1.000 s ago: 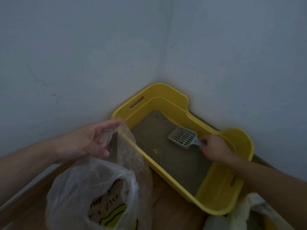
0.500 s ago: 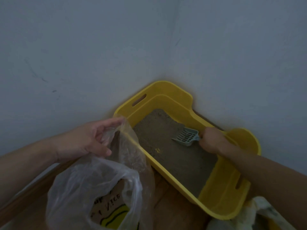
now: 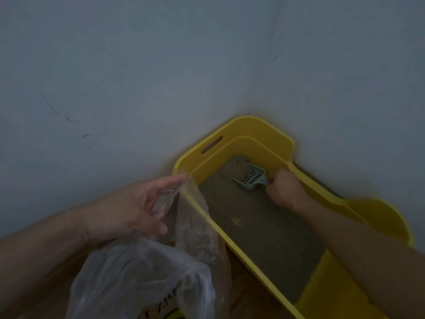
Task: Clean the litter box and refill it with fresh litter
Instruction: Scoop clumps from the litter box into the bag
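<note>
A yellow litter box [image 3: 259,126] sits in the corner of two walls, with grey-brown litter [image 3: 259,229] spread over its floor. My right hand [image 3: 285,189] is inside the box, shut on the handle of a pale grey slotted scoop [image 3: 251,179]. The scoop's blade rests on the litter near the far end. My left hand [image 3: 135,208] grips the rim of a clear plastic bag [image 3: 142,272] and holds its mouth open against the box's near left edge. Some litter shows inside the bag.
Grey walls [image 3: 161,77] close in behind and to the right of the box. Wooden floor [image 3: 243,295] shows between bag and box. A printed package lies under the bag at the bottom edge.
My right hand has pushed the scoop along the litter toward the far end of the box. The left hand and bag have stayed in place.
</note>
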`<move>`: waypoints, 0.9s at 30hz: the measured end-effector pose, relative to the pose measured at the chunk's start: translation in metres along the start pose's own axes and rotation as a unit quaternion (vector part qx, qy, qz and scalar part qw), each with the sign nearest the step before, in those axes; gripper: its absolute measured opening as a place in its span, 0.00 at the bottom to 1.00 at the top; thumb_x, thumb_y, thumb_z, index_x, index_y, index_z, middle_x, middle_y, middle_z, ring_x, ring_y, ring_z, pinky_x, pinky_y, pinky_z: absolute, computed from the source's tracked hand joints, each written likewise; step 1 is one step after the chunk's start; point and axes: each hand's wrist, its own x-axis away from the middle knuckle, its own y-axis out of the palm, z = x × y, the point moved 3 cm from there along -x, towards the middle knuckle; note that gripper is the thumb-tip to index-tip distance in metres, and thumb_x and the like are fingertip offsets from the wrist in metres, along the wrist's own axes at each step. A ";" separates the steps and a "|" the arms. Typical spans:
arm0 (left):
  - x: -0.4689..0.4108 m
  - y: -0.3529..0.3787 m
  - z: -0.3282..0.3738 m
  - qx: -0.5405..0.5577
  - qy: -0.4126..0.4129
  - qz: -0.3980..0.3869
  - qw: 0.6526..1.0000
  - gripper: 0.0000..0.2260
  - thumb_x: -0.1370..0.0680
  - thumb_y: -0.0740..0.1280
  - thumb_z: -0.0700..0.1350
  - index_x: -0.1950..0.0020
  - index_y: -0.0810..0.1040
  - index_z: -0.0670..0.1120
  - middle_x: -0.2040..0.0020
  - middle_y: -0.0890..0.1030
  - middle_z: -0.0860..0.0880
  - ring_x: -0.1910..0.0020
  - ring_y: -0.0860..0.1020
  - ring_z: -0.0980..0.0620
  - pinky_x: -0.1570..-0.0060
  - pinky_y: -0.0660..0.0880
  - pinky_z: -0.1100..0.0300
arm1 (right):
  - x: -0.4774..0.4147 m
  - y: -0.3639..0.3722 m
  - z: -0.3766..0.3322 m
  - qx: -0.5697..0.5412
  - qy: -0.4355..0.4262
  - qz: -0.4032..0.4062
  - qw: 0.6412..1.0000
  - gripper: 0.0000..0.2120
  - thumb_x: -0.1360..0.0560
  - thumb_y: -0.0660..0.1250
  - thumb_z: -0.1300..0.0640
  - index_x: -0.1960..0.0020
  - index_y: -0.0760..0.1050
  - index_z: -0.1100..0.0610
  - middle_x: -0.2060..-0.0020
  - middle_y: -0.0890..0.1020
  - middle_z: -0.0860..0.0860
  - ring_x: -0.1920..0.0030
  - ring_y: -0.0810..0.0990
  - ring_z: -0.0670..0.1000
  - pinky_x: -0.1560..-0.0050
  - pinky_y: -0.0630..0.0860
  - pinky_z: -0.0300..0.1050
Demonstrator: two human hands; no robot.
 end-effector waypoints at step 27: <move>-0.010 0.005 0.008 0.003 -0.021 -0.018 1.000 0.40 0.35 0.71 0.25 0.27 0.66 0.48 0.32 0.76 0.58 0.50 0.78 0.54 0.62 0.73 0.67 | -0.010 0.022 0.023 -0.226 0.047 -0.028 0.973 0.15 0.22 0.68 0.60 0.36 0.79 0.58 0.53 0.80 0.51 0.58 0.78 0.47 0.60 0.74 0.41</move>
